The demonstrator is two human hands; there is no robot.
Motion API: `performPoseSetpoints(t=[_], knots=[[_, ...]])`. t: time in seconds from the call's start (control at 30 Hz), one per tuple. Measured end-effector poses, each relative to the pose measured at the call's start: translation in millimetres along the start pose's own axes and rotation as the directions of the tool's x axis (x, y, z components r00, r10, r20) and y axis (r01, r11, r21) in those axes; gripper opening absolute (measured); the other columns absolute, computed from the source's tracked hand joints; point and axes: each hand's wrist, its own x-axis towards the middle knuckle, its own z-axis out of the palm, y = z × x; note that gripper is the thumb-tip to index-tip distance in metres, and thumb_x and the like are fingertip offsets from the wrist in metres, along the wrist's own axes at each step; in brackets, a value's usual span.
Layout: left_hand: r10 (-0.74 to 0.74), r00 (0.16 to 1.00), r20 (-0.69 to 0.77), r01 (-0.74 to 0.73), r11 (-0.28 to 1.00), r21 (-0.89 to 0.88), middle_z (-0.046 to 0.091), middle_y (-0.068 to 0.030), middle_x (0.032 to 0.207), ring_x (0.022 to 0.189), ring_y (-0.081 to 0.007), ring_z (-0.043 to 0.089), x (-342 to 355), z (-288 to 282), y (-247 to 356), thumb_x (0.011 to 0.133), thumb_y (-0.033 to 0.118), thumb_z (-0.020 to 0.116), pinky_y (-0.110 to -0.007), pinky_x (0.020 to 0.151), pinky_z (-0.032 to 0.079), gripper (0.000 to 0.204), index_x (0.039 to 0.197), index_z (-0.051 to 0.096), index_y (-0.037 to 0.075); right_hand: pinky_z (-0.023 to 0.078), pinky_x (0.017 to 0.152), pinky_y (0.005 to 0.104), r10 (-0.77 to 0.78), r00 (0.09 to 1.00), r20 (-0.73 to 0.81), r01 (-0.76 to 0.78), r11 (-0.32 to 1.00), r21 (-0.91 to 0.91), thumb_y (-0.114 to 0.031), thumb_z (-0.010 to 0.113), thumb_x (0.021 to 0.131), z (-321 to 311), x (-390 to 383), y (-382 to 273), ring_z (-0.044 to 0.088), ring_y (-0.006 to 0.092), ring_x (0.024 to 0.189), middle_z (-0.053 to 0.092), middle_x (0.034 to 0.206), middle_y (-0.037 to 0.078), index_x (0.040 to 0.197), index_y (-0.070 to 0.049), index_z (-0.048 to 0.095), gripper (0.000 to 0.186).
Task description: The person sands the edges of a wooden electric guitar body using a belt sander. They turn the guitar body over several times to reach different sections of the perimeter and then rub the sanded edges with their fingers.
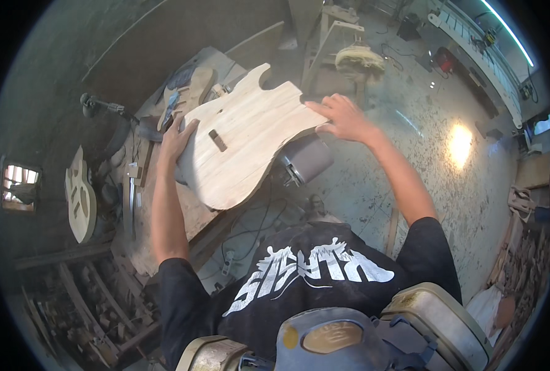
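Observation:
A pale wooden electric guitar body (250, 139) lies across the middle of the view, tilted, with a small rectangular slot cut through it. My left hand (176, 140) grips its left edge, thumb on the top face and the other fingers partly hidden beyond the edge. At the upper right, my right hand (345, 117) is closed on the edge by the horn, fingers on top and thumb below. A grey cylindrical sanding drum (311, 159) shows just under the body's right edge. Whether the wood touches the drum I cannot tell.
Left of me stands a wooden workbench (196, 212) bearing another guitar body (197, 86). A further guitar body (81, 199) stands at the far left, below an arm lamp (89, 105). Wood pieces fill a rack (86, 297) at lower left. Cables (256, 232) lie on the floor.

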Motion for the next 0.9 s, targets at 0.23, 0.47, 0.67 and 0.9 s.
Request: performPoseSetpoints(t=[0.23, 0.47, 0.67, 0.9], knots=[[-0.014, 0.999, 0.035, 0.014, 1.0, -0.006, 0.064, -0.029, 0.134, 0.123, -0.0387, 0.064, -0.7, 4.6, 11.4, 0.087, 0.062, 0.069, -0.043, 0.104, 0.047, 0.08, 0.144, 0.057, 0.007, 0.043, 0.099, 0.0397, 0.0, 1.0, 0.007, 0.0, 1.0, -0.009, -0.047, 0.073, 0.089, -5.6, -3.7, 9.5, 0.053, 0.027, 0.104, 0.059, 0.107, 0.006, 0.151, -0.019, 0.052, 0.071], [-0.045, 0.997, 0.059, 0.045, 0.999, 0.007, 0.06, -0.0284, 0.141, 0.132, -0.0368, 0.058, -5.9, -14.0, -19.9, 0.089, 0.065, 0.066, -0.042, 0.111, 0.042, 0.085, 0.149, 0.053, 0.006, 0.044, 0.096, 0.0398, -0.044, 0.999, -0.002, 0.044, 0.998, 0.053, -0.045, 0.074, 0.088, 5.4, 10.7, -14.2, 0.053, 0.0265, 0.1, 0.058, 0.103, 0.005, 0.147, -0.016, 0.056, 0.068], [0.005, 0.999, 0.051, -0.005, 1.0, -0.001, 0.063, -0.0288, 0.136, 0.127, -0.0394, 0.062, 1.2, 0.6, 3.0, 0.088, 0.063, 0.068, -0.044, 0.108, 0.046, 0.082, 0.145, 0.057, 0.007, 0.043, 0.096, 0.0402, 0.034, 0.999, 0.037, -0.035, 0.999, 0.037, -0.041, 0.076, 0.087, -0.4, -1.0, 2.5, 0.051, 0.0274, 0.104, 0.057, 0.108, 0.006, 0.15, -0.019, 0.053, 0.071], [0.115, 0.993, 0.034, -0.117, 0.992, 0.052, 0.06, -0.0317, 0.137, 0.129, -0.0417, 0.059, 29.4, 48.7, 47.3, 0.088, 0.066, 0.065, -0.045, 0.109, 0.044, 0.085, 0.143, 0.057, 0.002, 0.044, 0.097, 0.0419, 0.15, 0.988, 0.037, -0.149, 0.988, -0.028, -0.042, 0.075, 0.089, -19.3, -36.2, 34.0, 0.051, 0.0276, 0.112, 0.056, 0.113, 0.006, 0.152, -0.022, 0.051, 0.07]])
